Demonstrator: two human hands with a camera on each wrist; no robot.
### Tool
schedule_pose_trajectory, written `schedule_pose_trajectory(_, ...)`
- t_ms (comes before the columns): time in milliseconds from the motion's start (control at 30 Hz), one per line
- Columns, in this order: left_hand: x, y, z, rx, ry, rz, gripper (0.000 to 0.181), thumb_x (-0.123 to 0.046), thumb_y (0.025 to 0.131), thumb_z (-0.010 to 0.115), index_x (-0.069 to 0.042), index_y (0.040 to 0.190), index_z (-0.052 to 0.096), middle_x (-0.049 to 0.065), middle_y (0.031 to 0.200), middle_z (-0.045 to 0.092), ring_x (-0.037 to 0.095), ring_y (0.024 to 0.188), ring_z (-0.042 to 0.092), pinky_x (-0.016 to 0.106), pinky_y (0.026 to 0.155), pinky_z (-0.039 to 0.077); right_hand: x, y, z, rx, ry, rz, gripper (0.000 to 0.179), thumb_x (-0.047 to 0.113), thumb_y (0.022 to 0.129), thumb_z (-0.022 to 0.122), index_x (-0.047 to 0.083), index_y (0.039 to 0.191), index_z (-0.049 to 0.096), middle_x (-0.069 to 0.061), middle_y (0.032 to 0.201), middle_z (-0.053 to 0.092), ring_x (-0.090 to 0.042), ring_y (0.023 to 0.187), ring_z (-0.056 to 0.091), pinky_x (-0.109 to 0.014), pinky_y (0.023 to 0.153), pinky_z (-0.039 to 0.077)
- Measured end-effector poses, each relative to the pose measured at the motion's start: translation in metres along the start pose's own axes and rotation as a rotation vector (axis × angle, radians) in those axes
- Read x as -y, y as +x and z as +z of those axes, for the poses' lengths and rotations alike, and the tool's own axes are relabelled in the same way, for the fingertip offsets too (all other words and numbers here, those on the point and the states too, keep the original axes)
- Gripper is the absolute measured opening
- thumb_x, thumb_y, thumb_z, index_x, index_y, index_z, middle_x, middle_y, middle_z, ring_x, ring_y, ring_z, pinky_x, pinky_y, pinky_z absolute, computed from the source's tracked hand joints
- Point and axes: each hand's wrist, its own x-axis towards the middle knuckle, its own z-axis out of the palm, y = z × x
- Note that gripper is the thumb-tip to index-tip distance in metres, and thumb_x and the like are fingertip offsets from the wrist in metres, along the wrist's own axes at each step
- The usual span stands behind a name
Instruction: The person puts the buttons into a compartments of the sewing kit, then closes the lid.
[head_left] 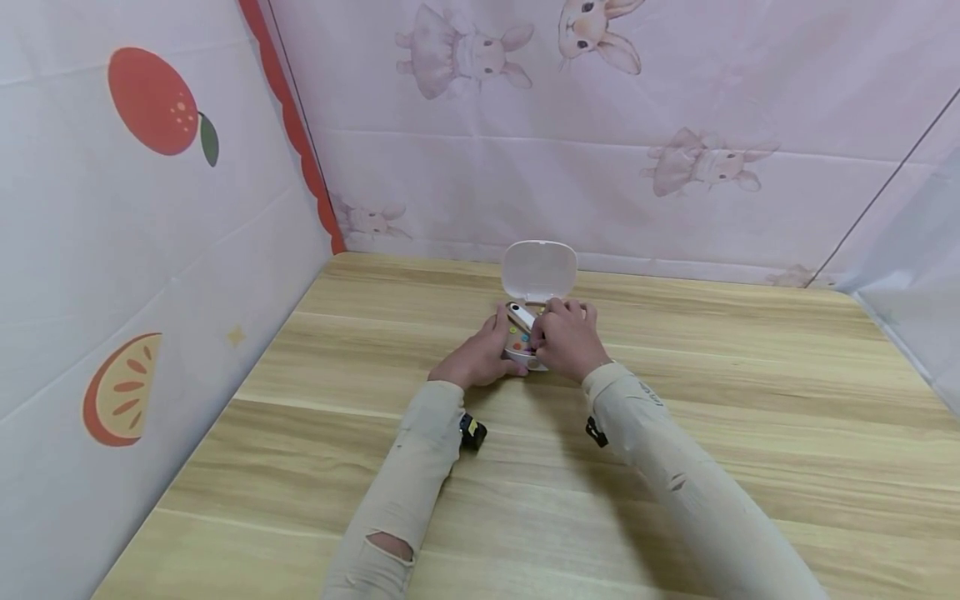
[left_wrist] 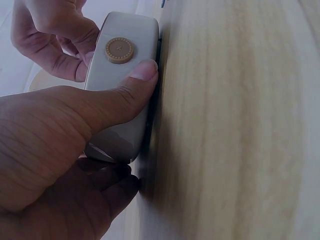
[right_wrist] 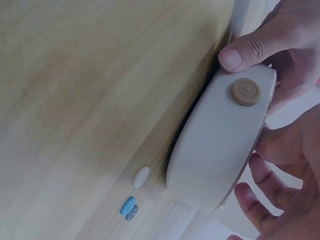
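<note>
A white case [right_wrist: 212, 135] with a round brown knob [right_wrist: 246, 91] on its front stands on the table. Its white lid [head_left: 540, 268] is raised at the back. Inside are small coloured pieces [head_left: 517, 345] on a brown surface and a white bar [head_left: 520, 315] with a black dot. My left hand [head_left: 480, 350] grips the case from the left, thumb [left_wrist: 122, 97] across its front wall. Over the right part of the open case is my right hand [head_left: 572, 337], fingers bent down at the rim. Its fingertips are partly hidden, and whether they pinch anything is unclear.
A white piece [right_wrist: 141, 177], a blue one [right_wrist: 128, 205] and a grey-blue one [right_wrist: 132, 213] lie on the wooden table [head_left: 750, 400] to the right of the case. Printed cloth walls [head_left: 570, 167] border the table behind and at the left.
</note>
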Motion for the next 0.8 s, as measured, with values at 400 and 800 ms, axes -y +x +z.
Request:
schedule_pose_trajectory(400, 0.001, 0.000, -0.001, 0.009, -0.019, -0.005, 0.112, -0.031, 0.095, 0.072, -0.005, 0.160, -0.016, 0.019, 0.168, 0.005, 0.029, 0.150, 0.025, 0.041, 0.120, 0.026, -0.008, 0.002, -0.002, 0.033, 0.128, 0.043, 0.009, 0.003, 0.084, 0.073, 0.011, 0.081, 0.077, -0.007, 0.106, 0.060, -0.033, 0.107, 0.049, -0.059, 0.103, 0.028)
schedule_pose_trajectory(800, 0.001, 0.002, 0.000, 0.007, -0.023, -0.009, 0.115, -0.032, 0.094, 0.074, -0.004, 0.160, -0.016, 0.020, 0.168, 0.004, 0.030, 0.152, 0.018, 0.039, 0.122, 0.019, -0.032, -0.006, -0.020, -0.017, 0.207, 0.120, 0.003, 0.005, 0.084, 0.078, 0.006, 0.083, 0.075, -0.012, 0.108, 0.066, -0.035, 0.108, 0.054, -0.056, 0.094, 0.034)
